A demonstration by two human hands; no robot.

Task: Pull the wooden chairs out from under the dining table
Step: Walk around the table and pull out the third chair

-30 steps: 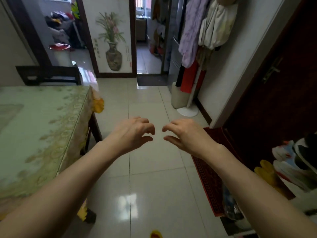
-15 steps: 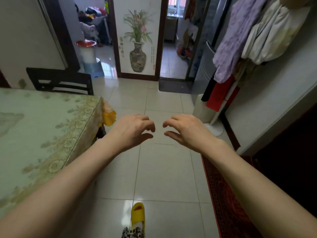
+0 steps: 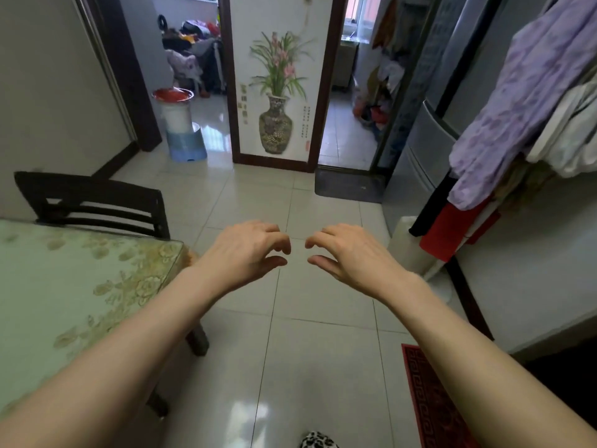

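Observation:
A dark wooden chair (image 3: 97,205) with a slatted back stands tucked in at the far end of the dining table (image 3: 64,286), which carries a pale green floral cloth under glass. Only the chair's backrest shows above the tabletop. My left hand (image 3: 245,250) hovers just past the table's right corner, fingers curled and apart, holding nothing. My right hand (image 3: 349,253) floats beside it over the tiled floor, also empty with fingers loosely bent. Both hands are well short of the chair.
A dark table leg (image 3: 197,341) stands near my left forearm. A coat stand with hanging clothes (image 3: 523,118) and a grey fridge (image 3: 416,156) line the right wall. A red mat (image 3: 429,399) lies bottom right. A white bucket on a blue stool (image 3: 181,130) stands in the far doorway.
The view has advanced along the table and turned left, bringing the chair closer and larger. Both hands keep the same curled, empty pose in front of me.

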